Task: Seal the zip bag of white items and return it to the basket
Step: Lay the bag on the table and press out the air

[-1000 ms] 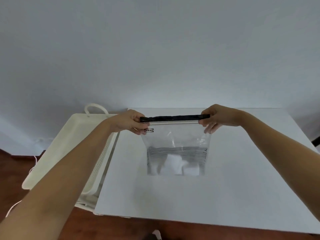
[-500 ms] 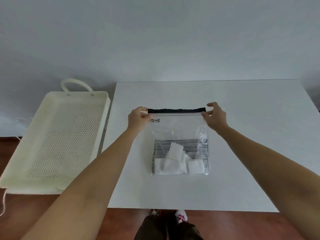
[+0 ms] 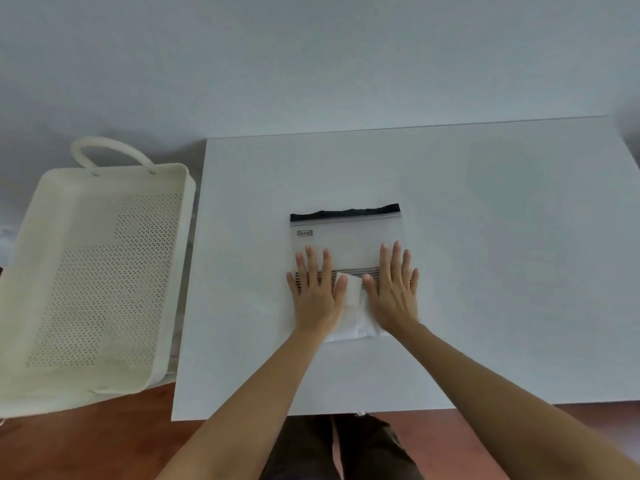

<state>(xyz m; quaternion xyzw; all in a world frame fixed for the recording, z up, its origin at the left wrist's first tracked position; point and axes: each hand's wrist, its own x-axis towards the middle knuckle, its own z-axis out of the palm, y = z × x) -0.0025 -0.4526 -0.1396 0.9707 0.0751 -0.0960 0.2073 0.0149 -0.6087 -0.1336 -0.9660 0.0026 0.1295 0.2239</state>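
Observation:
A clear zip bag (image 3: 348,237) with a black top strip lies flat on the white table (image 3: 485,271). White items (image 3: 353,306) sit in its lower part, behind a band of black stripes. My left hand (image 3: 317,292) rests flat, fingers spread, on the bag's lower left. On the lower right lies my right hand (image 3: 394,289), also flat with fingers apart. Both palms cover most of the white items. The cream perforated basket (image 3: 45,209) stands left of the table, with nothing in it.
The basket's looped handle (image 3: 107,150) points toward the grey wall. Brown floor shows below the table's near edge, with my dark trousers (image 3: 339,448) under it.
Both hands let go of the bag's top strip. The bag went from held upright to lying flat, and my palms moved down onto its lower half.

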